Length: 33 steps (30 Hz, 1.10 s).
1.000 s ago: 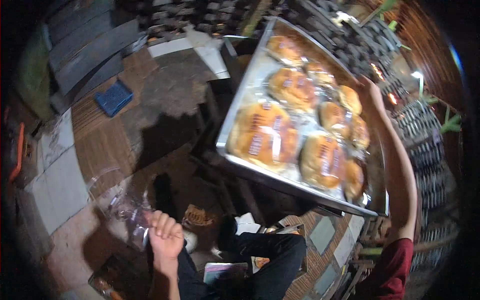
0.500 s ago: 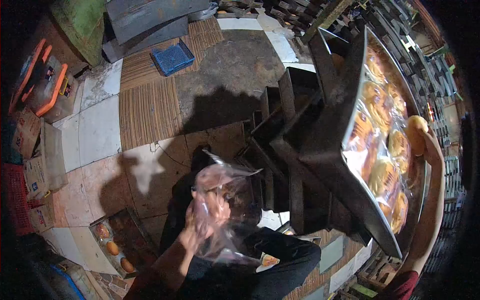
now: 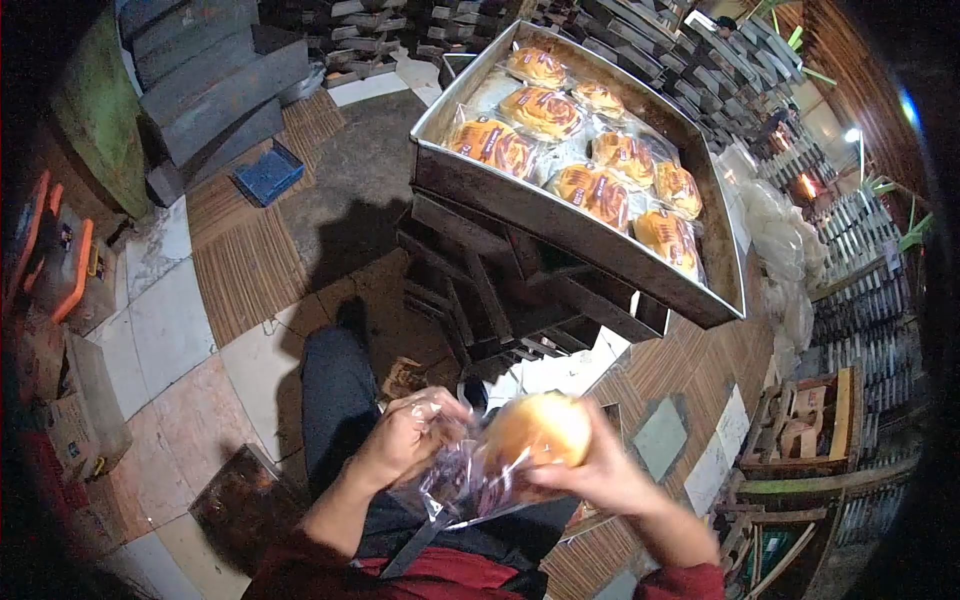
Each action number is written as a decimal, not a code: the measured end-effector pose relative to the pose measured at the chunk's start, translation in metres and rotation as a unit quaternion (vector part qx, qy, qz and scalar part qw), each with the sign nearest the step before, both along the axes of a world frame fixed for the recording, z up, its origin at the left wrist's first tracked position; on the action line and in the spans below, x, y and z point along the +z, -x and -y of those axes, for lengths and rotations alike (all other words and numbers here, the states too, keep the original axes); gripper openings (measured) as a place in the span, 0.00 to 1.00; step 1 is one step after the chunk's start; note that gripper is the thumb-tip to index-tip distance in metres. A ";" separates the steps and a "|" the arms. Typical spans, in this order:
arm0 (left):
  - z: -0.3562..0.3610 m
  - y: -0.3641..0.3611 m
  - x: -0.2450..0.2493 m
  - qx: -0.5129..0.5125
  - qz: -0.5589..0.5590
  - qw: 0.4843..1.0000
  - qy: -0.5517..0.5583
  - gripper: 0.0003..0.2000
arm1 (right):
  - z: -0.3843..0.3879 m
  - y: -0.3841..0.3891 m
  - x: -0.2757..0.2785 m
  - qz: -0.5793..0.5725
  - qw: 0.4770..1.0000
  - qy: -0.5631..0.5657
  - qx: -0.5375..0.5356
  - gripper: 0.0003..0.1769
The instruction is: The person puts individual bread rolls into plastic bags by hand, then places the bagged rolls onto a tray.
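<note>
My left hand (image 3: 418, 432) is closed on a clear plastic bag (image 3: 447, 482), its fingers bunched at the bag's upper edge above my lap. In my right hand (image 3: 598, 468) is a round golden bread bun (image 3: 548, 425), gripped from its right side with the thumb across the front. The bun's lower left side overlaps the bag, right at the bag's mouth. Beyond my hands, a deep metal tray (image 3: 570, 205) holds several wrapped buns with brown swirled tops, one being a wrapped bun (image 3: 540, 112) near the back.
Dark metal tins (image 3: 480, 285) are stacked crookedly under the tray. On the floor are a blue basket (image 3: 268, 175) and a dark shallow tray (image 3: 243, 500). A wooden crate (image 3: 845, 425) stands at right, near crumpled clear plastic (image 3: 785, 240). Orange-handled bins (image 3: 75, 275) stand left.
My right hand has brought the bun from beside the tray down to my lap, against the bag. My left hand still holds the bag. The view has turned to the right.
</note>
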<state>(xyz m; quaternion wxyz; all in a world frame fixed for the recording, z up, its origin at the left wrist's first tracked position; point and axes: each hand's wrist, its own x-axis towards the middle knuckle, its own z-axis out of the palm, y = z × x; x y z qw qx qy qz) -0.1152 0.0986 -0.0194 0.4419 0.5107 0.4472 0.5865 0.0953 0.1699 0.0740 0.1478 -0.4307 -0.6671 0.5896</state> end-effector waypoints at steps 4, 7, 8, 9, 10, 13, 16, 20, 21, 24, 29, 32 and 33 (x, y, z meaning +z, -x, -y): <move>0.029 0.032 0.004 -0.042 -0.246 0.966 0.073 0.10 | 0.034 -0.014 -0.055 -0.178 0.913 0.323 -0.173 0.35; 0.046 0.035 0.022 0.137 -0.107 0.981 0.092 0.13 | 0.047 -0.007 -0.053 -0.340 0.873 0.272 -0.221 0.34; 0.047 0.028 0.026 0.217 -0.026 0.975 0.040 0.14 | 0.048 -0.002 -0.049 -0.391 0.858 0.246 -0.227 0.34; 0.055 0.018 0.038 0.368 -0.037 0.929 0.035 0.13 | 0.048 0.003 -0.047 -0.394 0.866 0.161 -0.263 0.33; 0.066 0.018 0.033 0.458 -0.014 0.888 0.018 0.16 | 0.047 0.009 -0.050 -0.385 0.874 0.045 -0.294 0.32; 0.076 -0.042 0.053 0.359 0.246 0.900 0.009 0.28 | 0.059 0.018 -0.061 -0.276 0.916 -0.184 -0.224 0.32; 0.053 -0.049 0.059 0.282 0.312 0.907 0.040 0.33 | 0.092 0.036 -0.069 -0.283 0.888 -0.360 0.051 0.33; 0.039 -0.052 0.043 0.008 0.399 0.917 0.004 0.38 | 0.102 0.042 -0.073 -0.332 0.848 -0.413 0.028 0.31; 0.041 -0.069 0.045 0.023 0.379 0.925 0.017 0.41 | 0.099 0.036 -0.075 -0.314 0.870 -0.379 0.015 0.28; 0.027 -0.058 0.049 0.078 0.363 0.923 -0.106 0.49 | 0.080 0.027 -0.066 -0.206 0.874 -0.419 0.136 0.25; 0.064 -0.117 -0.041 -0.173 -0.044 0.984 -0.018 0.46 | 0.082 0.003 -0.073 -0.434 0.883 -0.136 0.115 0.32; 0.068 -0.057 -0.040 -0.174 0.106 0.978 -0.034 0.50 | 0.091 0.000 -0.065 -0.636 0.740 0.219 -0.019 0.38; 0.058 -0.042 -0.003 -0.078 0.286 0.954 -0.034 0.51 | 0.094 0.008 -0.057 -0.636 0.738 0.224 -0.021 0.38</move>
